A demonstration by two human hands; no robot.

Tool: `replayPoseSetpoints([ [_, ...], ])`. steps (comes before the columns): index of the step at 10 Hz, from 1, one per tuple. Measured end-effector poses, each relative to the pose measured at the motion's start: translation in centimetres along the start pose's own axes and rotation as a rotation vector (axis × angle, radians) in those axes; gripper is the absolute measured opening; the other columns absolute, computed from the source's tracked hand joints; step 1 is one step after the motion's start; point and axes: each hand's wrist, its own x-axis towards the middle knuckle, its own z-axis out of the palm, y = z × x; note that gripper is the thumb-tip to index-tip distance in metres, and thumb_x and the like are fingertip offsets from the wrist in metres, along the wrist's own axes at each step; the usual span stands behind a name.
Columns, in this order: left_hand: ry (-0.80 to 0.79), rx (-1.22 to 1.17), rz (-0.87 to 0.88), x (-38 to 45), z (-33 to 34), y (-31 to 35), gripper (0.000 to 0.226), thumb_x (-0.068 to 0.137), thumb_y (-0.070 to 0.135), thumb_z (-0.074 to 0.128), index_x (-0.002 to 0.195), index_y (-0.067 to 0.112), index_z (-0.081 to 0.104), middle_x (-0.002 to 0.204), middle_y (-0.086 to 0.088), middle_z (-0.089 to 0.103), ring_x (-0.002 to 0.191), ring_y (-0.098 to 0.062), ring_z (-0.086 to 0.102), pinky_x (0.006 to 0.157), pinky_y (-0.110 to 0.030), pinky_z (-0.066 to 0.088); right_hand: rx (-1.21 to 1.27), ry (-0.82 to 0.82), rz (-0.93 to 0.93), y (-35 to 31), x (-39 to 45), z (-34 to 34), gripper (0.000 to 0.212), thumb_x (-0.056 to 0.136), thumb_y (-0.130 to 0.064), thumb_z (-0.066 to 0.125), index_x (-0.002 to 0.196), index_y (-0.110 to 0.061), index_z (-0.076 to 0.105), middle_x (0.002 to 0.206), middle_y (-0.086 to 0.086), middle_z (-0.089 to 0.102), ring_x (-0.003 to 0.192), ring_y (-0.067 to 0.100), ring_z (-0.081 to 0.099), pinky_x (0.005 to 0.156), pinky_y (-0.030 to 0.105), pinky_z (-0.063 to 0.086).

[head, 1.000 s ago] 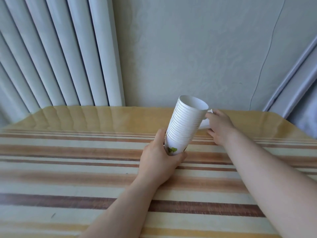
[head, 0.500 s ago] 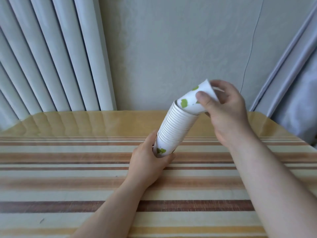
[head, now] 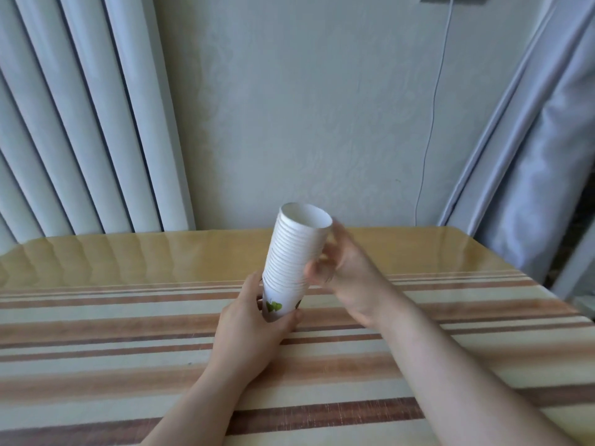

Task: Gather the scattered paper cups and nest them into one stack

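Note:
A tall stack of white paper cups (head: 294, 255) with green leaf prints on the bottom cup stands tilted over the striped table (head: 128, 333), its open mouth up. My left hand (head: 254, 329) grips the base of the stack. My right hand (head: 347, 278) is blurred beside the stack's right side, fingers spread near the middle rims; whether it touches them I cannot tell. No loose cup is visible on the table.
A wall with a thin cable (head: 428, 140) rises behind the table. White vertical slats (head: 80, 123) fill the left, and a pale curtain (head: 531, 156) hangs at the right, past the table's right edge.
The cup my right hand was pushing in now sits nested on top of the stack. That hand has let go and dropped beside the stack, which now stands more upright.

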Motion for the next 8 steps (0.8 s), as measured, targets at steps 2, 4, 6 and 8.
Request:
replayPoseSetpoints([
  [2,-0.003,0.024,-0.009,0.8,0.6,-0.8,0.057,0.073,0.043,0.095,0.11,0.033,0.053,0.103,0.021,0.077,0.096,-0.007,0.076,0.084,-0.041,0.061,-0.326,0.045,0.078,4.3,-0.8,2.9,0.068,0.061,-0.031,0.093,0.122,-0.041,0.065,0.115,-0.019,0.079,0.105,0.004,0.076,0.092,0.039,0.065],
  [4,-0.115,0.28,0.113,0.7,1.0,-1.3,0.074,0.073,0.073,0.065,0.14,0.046,0.051,0.133,0.029,0.065,0.128,-0.009,0.06,0.105,-0.035,0.049,-0.461,0.273,0.091,4.3,-0.4,0.1,0.059,0.06,-0.038,0.094,0.111,-0.039,0.065,0.103,-0.018,0.08,0.091,-0.001,0.075,0.085,0.036,0.065],
  [6,-0.177,0.484,0.138,0.3,1.5,-0.3,0.068,0.07,0.08,0.042,0.129,0.052,0.059,0.13,0.033,0.059,0.133,-0.01,0.05,0.105,-0.032,0.042,-0.537,0.262,0.193,5.8,-0.6,-0.4,0.06,0.058,-0.05,0.092,0.11,-0.037,0.066,0.101,-0.018,0.078,0.091,-0.002,0.073,0.084,0.034,0.064],
  [8,-0.008,0.439,0.157,0.2,2.7,-0.9,0.036,0.071,0.068,0.055,0.076,0.032,0.054,0.09,0.014,0.055,0.099,-0.024,0.061,0.078,-0.039,0.049,-0.539,0.202,0.23,4.9,-1.3,0.3,0.07,0.062,-0.05,0.086,0.125,-0.038,0.058,0.106,-0.016,0.076,0.101,0.004,0.072,0.094,0.04,0.061],
])
